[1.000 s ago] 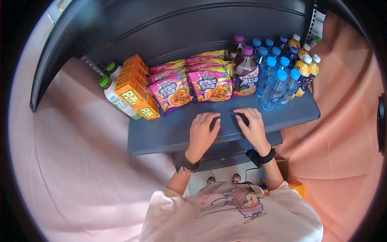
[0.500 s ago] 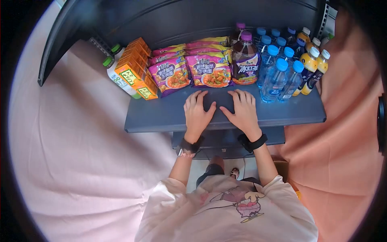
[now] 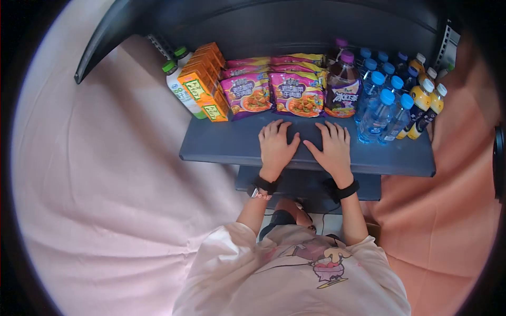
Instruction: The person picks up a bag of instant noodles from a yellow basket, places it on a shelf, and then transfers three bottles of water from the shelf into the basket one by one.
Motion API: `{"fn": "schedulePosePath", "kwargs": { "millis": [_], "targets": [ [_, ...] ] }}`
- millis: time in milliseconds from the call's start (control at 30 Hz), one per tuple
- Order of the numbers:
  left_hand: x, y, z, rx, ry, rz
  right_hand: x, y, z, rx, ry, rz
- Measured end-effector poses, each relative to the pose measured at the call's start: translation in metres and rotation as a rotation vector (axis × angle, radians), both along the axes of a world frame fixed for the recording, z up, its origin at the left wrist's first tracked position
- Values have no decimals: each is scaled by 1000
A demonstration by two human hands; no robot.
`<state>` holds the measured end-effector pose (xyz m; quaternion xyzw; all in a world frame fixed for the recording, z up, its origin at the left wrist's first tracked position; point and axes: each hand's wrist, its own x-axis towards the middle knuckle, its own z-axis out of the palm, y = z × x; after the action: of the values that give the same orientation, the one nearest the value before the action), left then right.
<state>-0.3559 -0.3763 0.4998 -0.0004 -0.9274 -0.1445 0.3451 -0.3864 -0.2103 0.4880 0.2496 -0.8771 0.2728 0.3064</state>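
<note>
Both palms face down at the front part of a dark grey shelf (image 3: 221, 142). My left hand (image 3: 277, 146) lies flat with its fingers stretched and thumb apart, holding nothing. To its right, my right hand (image 3: 333, 147) rests the same way, also empty. Just beyond the fingertips stand purple instant noodle packets (image 3: 298, 95) in two columns. A large dark iced tea bottle with a purple cap (image 3: 342, 87) is behind my right hand. Several blue-capped water bottles (image 3: 375, 118) stand to the right of it.
Orange drink cartons (image 3: 203, 87) and white bottles with green caps (image 3: 182, 92) fill the shelf's left end. Yellow bottles with white caps (image 3: 421, 102) stand at the right end. A lower shelf (image 3: 247, 179) juts out below, and pink cloth (image 3: 105, 184) hangs at the sides.
The view has shifted and tilted, so the shelf and goods appear further right. Both hands keep their flat, spread pose on the shelf front.
</note>
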Motion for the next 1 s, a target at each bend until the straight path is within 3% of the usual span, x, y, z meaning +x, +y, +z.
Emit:
{"fn": "schedulePosePath", "kwargs": {
  "millis": [900, 1000],
  "targets": [
    [1, 1, -2, 6, 8, 25, 2, -2, 2, 90, -59, -18],
    [0, 2, -2, 19, 1, 39, 2, -2, 5, 3, -50, -26]
  ]
}}
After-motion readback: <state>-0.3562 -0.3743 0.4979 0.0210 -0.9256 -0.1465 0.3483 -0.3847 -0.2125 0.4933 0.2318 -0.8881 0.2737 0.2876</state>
